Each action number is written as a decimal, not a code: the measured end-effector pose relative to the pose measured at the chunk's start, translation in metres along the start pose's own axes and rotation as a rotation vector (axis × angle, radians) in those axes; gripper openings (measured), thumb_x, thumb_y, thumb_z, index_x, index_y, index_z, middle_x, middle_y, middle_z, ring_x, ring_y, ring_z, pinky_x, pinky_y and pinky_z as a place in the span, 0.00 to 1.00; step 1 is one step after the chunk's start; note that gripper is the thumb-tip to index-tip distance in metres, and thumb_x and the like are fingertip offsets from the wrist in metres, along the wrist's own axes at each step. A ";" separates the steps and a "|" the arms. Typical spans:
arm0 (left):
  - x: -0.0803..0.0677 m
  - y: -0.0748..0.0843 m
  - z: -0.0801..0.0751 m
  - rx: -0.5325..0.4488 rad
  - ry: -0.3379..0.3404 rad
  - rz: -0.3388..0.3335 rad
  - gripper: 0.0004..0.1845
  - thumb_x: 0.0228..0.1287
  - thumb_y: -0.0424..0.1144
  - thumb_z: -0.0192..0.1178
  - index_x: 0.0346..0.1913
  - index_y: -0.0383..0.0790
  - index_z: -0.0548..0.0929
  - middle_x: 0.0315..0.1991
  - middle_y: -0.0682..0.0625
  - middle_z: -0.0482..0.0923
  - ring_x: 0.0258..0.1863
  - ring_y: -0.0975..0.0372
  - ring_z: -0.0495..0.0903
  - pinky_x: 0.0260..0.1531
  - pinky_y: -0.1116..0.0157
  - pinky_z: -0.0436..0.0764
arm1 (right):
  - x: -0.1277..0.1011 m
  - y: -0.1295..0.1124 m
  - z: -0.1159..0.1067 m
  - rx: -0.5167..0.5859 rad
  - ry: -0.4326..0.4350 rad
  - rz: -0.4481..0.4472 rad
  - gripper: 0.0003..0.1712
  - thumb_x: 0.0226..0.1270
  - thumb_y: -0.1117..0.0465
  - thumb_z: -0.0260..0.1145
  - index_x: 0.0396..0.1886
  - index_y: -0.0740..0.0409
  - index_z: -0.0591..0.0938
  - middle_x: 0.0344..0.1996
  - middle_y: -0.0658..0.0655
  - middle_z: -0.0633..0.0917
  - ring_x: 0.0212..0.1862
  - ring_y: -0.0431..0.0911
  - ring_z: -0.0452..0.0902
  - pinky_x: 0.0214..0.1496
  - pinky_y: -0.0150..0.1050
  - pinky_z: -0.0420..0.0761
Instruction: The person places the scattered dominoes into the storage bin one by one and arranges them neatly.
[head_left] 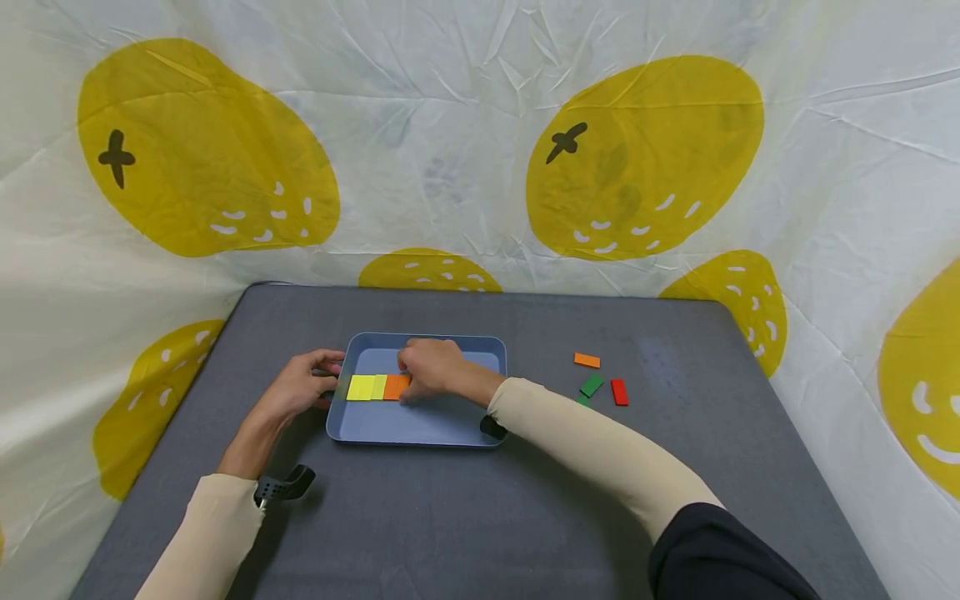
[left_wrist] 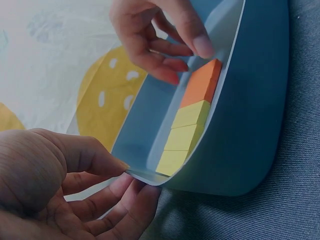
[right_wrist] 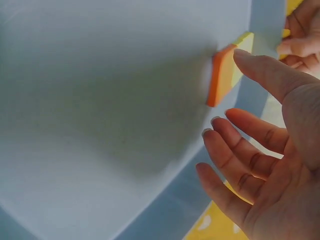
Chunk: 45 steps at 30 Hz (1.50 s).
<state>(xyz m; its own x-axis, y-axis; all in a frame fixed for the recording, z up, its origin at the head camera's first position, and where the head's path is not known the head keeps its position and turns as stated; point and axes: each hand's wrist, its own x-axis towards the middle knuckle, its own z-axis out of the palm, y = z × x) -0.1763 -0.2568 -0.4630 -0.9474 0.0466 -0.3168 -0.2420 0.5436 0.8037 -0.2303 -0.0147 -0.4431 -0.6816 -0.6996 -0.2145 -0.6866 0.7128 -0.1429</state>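
A shallow blue tray (head_left: 435,427) sits on the table, with a row of flat blocks along its left part. Yellow blocks (head_left: 362,387) lie against each other at the left end, and orange blocks (head_left: 396,387) adjoin them on the right. My left hand (head_left: 300,385) pinches the tray's left rim, thumb on top and fingers outside, as the left wrist view shows. Over the tray, my right hand (head_left: 438,367) hovers by the row's orange end. Its thumb and fingers (right_wrist: 235,155) are spread apart with nothing between them, the thumb close to the orange face.
Right of the tray, loose blocks lie on the grey table (head_left: 450,517): an orange one (head_left: 587,360), a green one (head_left: 592,384), a red one (head_left: 619,392), and another green piece partly hidden by the right sleeve. A lemon-print curtain (head_left: 435,167) hangs behind the table.
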 end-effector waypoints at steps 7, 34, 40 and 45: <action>0.001 0.000 -0.001 0.001 -0.007 0.003 0.27 0.73 0.28 0.52 0.73 0.30 0.66 0.62 0.30 0.69 0.57 0.41 0.75 0.42 0.51 0.87 | -0.013 0.009 -0.013 0.074 0.026 0.004 0.31 0.60 0.39 0.75 0.58 0.51 0.84 0.49 0.49 0.83 0.46 0.41 0.78 0.42 0.38 0.82; 0.001 -0.001 -0.001 0.009 -0.012 0.015 0.27 0.73 0.27 0.52 0.73 0.29 0.66 0.62 0.29 0.69 0.54 0.42 0.75 0.40 0.52 0.87 | -0.064 0.061 -0.027 0.313 0.153 0.090 0.29 0.60 0.43 0.76 0.56 0.54 0.85 0.46 0.49 0.85 0.49 0.43 0.80 0.50 0.46 0.82; 0.001 -0.002 0.000 0.009 -0.011 0.016 0.27 0.73 0.28 0.52 0.73 0.29 0.66 0.61 0.30 0.69 0.54 0.43 0.75 0.40 0.52 0.87 | -0.074 0.075 -0.021 0.362 0.199 0.103 0.29 0.59 0.43 0.77 0.55 0.54 0.85 0.45 0.50 0.86 0.49 0.45 0.82 0.50 0.46 0.82; 0.001 -0.003 0.000 0.009 -0.013 0.018 0.27 0.73 0.27 0.52 0.73 0.29 0.66 0.61 0.29 0.69 0.54 0.42 0.75 0.40 0.52 0.87 | -0.084 0.085 -0.019 0.399 0.230 0.117 0.28 0.59 0.44 0.77 0.54 0.55 0.85 0.46 0.53 0.87 0.50 0.47 0.82 0.50 0.46 0.82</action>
<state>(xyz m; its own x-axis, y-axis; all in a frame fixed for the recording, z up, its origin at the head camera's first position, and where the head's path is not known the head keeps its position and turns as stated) -0.1770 -0.2582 -0.4658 -0.9488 0.0671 -0.3086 -0.2229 0.5500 0.8049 -0.2362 0.1035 -0.4190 -0.8177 -0.5744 -0.0378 -0.4821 0.7192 -0.5002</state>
